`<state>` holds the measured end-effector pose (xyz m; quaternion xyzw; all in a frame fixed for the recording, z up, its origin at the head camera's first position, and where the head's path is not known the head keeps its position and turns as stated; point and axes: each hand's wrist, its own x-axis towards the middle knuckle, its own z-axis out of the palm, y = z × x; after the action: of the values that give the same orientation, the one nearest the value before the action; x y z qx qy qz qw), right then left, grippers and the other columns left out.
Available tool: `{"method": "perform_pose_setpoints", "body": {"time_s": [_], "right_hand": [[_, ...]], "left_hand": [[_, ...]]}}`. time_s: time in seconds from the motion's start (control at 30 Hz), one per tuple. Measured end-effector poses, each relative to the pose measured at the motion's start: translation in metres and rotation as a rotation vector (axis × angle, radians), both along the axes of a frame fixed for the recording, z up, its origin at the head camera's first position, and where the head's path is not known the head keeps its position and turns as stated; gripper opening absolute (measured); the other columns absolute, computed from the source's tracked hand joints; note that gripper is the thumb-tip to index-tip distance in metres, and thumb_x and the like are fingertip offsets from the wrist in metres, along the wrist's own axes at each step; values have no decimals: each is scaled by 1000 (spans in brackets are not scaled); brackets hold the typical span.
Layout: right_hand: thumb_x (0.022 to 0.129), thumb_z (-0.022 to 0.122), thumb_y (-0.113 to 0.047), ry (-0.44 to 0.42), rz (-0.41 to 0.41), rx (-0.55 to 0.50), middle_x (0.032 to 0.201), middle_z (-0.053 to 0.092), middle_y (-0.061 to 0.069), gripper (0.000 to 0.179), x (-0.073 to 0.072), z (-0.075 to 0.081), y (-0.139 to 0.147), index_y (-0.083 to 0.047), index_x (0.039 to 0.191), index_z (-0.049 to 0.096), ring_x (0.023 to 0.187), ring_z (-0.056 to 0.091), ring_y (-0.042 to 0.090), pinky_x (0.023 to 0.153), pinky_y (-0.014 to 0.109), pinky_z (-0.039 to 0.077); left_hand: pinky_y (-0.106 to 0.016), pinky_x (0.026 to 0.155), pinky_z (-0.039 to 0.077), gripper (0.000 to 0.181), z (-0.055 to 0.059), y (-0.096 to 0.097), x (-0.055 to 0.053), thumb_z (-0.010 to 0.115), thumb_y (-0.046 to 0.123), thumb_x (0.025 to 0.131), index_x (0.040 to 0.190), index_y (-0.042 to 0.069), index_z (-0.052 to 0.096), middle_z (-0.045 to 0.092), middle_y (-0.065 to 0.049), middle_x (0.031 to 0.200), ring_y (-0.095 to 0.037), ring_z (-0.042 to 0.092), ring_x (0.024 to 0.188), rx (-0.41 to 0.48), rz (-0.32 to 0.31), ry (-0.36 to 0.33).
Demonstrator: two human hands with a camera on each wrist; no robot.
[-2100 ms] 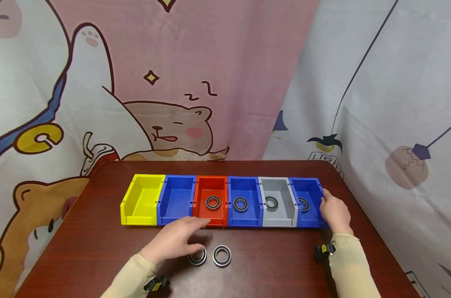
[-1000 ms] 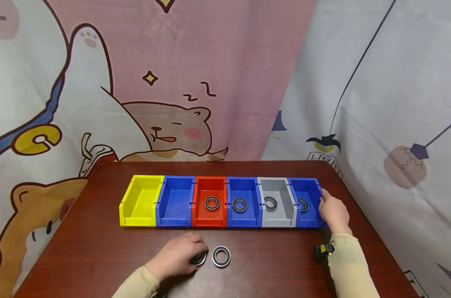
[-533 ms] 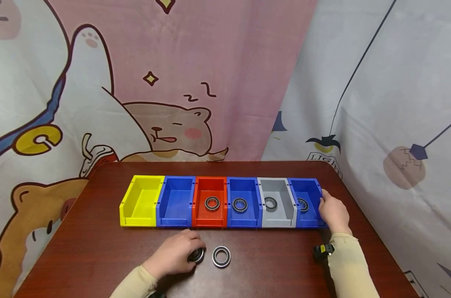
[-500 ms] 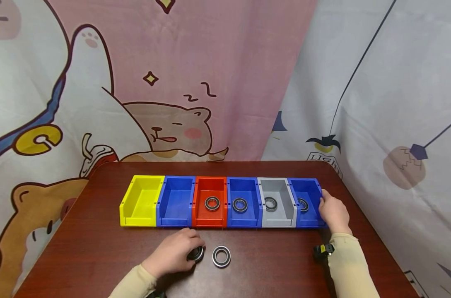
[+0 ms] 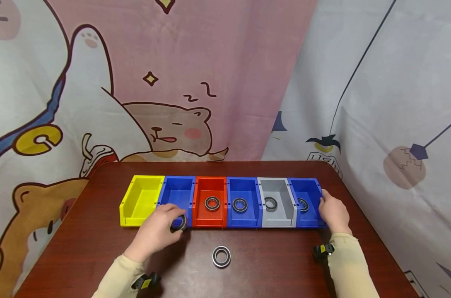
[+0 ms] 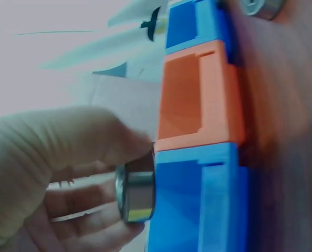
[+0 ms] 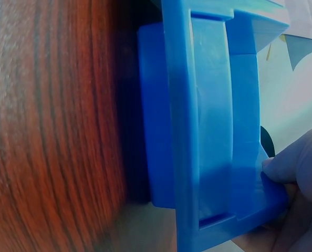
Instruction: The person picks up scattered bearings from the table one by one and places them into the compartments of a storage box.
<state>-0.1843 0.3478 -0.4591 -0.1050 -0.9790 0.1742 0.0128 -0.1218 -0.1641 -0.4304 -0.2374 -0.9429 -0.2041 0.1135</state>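
My left hand [image 5: 154, 229] pinches a ball bearing [image 5: 184, 225] between thumb and fingers, over the front of the blue bin [image 5: 178, 190] second from the left. In the left wrist view, the bearing [image 6: 139, 191] stands on edge in my grip beside that bin's opening. At the row's right end, my right hand [image 5: 335, 211] holds the side wall of the last blue bin [image 5: 311, 224]. The right wrist view has the thumb over this wall, with the fingers on its outer side. Another bearing [image 5: 215, 257] lies flat on the table in front of the row.
A yellow bin [image 5: 139, 221] forms the row's left end. The red bin [image 5: 210, 222], the middle blue bin [image 5: 244, 222] and the grey bin [image 5: 279, 222] each contain one bearing, as does the last blue bin. A patterned curtain [image 5: 240, 82] hangs behind the brown table [image 5: 270, 265].
My left hand came down on the left bearing of the two on the table, took hold of it, and carried it up and left to the second bin. My right hand stayed in place.
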Motion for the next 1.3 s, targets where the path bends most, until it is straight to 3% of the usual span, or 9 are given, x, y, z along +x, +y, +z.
{"method": "perform_pose_setpoints", "body": {"time_s": [0.17,0.4,0.6,0.9,1.3], "right_hand": [[102,42,-11,2,-5,-2,128,50,40,47,0,0,0,7,145,36,104,57,56,79,64,49],[102,42,-11,11,-2,8,127,52,40,46,-1,-2,0,7,144,37,103,57,56,78,64,49],[101,43,-11,16,6,10,125,52,40,46,0,0,0,7,144,38,101,58,56,76,63,49],[101,43,-11,12,-5,9,126,52,39,46,0,0,-2,7,143,38,102,57,56,77,64,49],[101,43,-11,15,-8,12,126,52,39,46,0,1,-2,6,144,38,101,58,56,77,64,49]], "left_hand": [[-46,83,55,53,10,-1,-9,89,10,66,115,0,71,67,-13,105,-30,63,95,90,131,20],[-52,89,51,52,15,-2,-28,84,8,70,118,-4,69,66,-20,111,-37,61,101,131,187,59],[-55,93,49,52,8,-1,-43,83,11,73,121,-2,67,64,-22,117,-40,59,107,105,238,37],[-54,93,49,48,-17,2,-65,82,10,74,119,-4,68,64,-23,115,-40,59,106,16,237,7],[-51,87,52,36,-32,12,-78,78,3,74,109,-1,71,68,-19,101,-38,62,95,-116,190,-51]]}}
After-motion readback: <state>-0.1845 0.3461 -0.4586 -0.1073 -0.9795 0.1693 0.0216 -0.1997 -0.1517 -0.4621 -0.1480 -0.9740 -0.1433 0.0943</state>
